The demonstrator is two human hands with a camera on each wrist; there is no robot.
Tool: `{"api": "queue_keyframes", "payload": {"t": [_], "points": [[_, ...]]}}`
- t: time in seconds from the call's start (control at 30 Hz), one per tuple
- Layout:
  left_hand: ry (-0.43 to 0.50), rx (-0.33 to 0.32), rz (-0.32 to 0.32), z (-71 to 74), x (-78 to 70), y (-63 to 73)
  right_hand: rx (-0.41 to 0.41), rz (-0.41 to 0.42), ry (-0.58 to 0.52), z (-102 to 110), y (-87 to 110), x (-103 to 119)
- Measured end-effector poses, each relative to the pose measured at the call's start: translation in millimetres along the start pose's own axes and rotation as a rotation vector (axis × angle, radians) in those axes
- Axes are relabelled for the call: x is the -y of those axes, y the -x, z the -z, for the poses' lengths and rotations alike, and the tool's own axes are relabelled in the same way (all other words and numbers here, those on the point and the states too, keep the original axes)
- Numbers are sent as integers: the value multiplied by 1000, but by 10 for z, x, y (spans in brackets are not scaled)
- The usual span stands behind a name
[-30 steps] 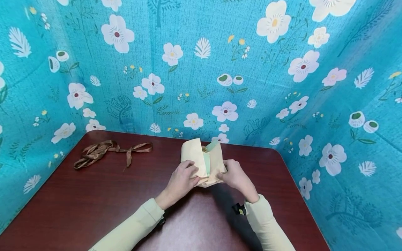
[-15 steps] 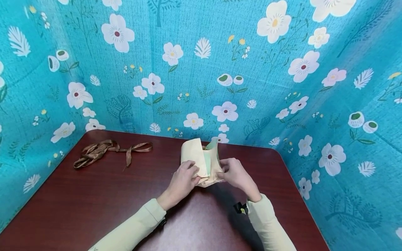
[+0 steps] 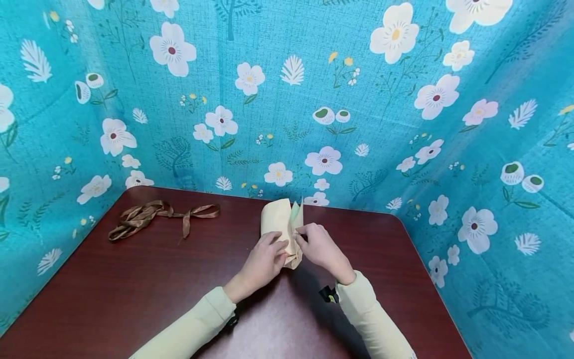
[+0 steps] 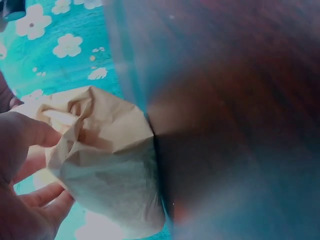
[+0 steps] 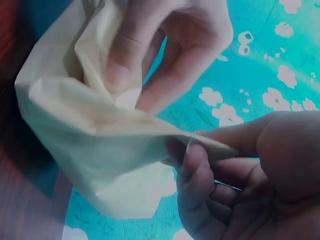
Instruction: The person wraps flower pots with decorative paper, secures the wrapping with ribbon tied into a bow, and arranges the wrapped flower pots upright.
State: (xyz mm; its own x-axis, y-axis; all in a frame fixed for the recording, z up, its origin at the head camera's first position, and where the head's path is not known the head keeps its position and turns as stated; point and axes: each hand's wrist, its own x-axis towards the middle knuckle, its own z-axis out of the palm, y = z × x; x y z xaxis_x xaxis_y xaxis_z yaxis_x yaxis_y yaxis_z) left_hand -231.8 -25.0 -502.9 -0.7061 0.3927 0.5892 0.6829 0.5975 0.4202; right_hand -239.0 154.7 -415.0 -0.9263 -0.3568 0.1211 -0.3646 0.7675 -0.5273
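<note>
Cream wrapping paper [image 3: 275,217] with a pale green inner side [image 3: 293,212] stands wrapped at the back middle of the table. Whatever lies inside is hidden. At the bundle's lower left, my left hand [image 3: 264,259] holds the folded paper, its thumb pressing the gathered folds in the right wrist view. My right hand [image 3: 324,251] pinches the edge of the right flap between thumb and fingers, close beside the left fingertips. In the left wrist view the crumpled end of the paper bundle [image 4: 112,175] faces the camera.
A brown ribbon [image 3: 141,219], looped and partly bunched, lies at the back left of the dark red table [image 3: 179,289]. A blue floral curtain [image 3: 251,139] hangs right behind the table and along both sides.
My right hand has moved left, drawing the right flap across the front. The opening has narrowed and the contents seen earlier are covered. My left hand stays at the same fold.
</note>
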Motion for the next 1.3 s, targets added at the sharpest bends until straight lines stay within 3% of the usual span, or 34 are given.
{"api": "queue_keyframes", "payload": {"t": [0.17, 0.3, 0.43, 0.67, 0.77, 0.93, 1.13, 1.3], "points": [[107, 72, 32, 81, 38, 4, -17, 25, 26, -77, -23, 74], [168, 77, 44, 99, 56, 9, -12, 74, 27, -113, -40, 101], [240, 51, 86, 73, 82, 18, 25, 106, -14, -144, -38, 86], [424, -99, 290, 60, 121, 20, 24, 77, -136, -194, -9, 20], [461, -111, 350, 75, 123, 15, 38, 76, -145, -226, -16, 4], [497, -46, 381, 117, 124, 24, 77, 88, -113, -280, -27, 0], [520, 49, 375, 187, 162, 60, 164, 171, -74, -306, -43, -15], [510, 110, 317, 272, 214, 52, 152, 262, -15, -332, -29, -43]]}}
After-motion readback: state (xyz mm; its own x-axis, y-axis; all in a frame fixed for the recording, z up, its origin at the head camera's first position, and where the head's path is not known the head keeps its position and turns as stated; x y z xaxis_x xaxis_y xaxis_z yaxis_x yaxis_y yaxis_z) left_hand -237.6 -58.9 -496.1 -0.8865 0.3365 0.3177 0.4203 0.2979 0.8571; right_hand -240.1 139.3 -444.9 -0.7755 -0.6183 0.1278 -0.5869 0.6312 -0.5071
